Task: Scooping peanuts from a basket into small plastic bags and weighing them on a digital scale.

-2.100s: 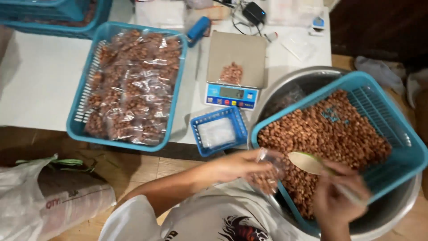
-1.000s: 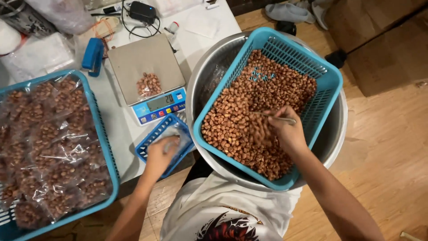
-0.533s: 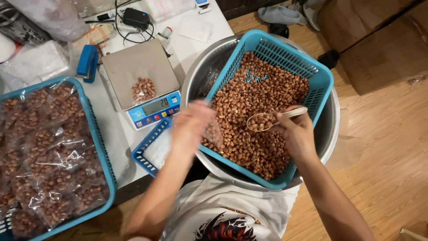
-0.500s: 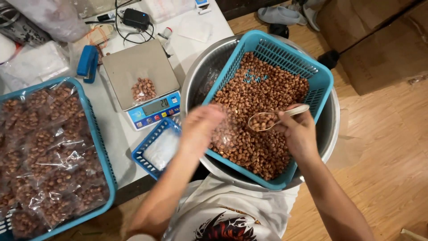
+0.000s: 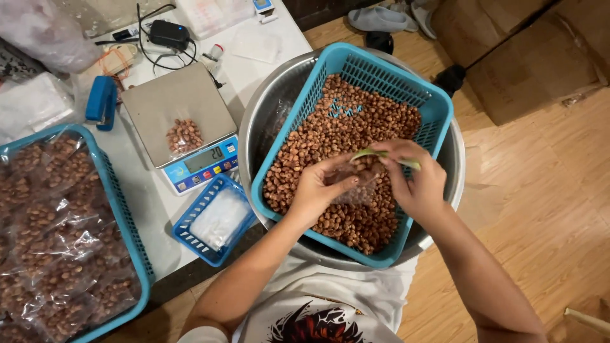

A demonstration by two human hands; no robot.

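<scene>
while glossy nuts [image 5: 330, 133] fill it, hands [image 5: 381, 184] pinch crinkly bag [image 5: 352, 187].

The person wears a white T-shirt [image 5: 330, 305] with a dark, red-accented printed graphic [image 5: 314, 327].

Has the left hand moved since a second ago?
Yes. The left hand went from the small basket rightward to over the nut basket, beside the right hand.

desk [image 5: 136, 190]: white top | on it: scale [image 5: 184, 127], blue stapler [image 5: 100, 101], small blue basket [image 5: 213, 219], large blue basket [image 5: 124, 222] of bagged nuts, black adapter [image 5: 168, 33] | floor [image 5: 540, 190]: wood, cardboard boxes [image 5: 540, 51]
</scene>
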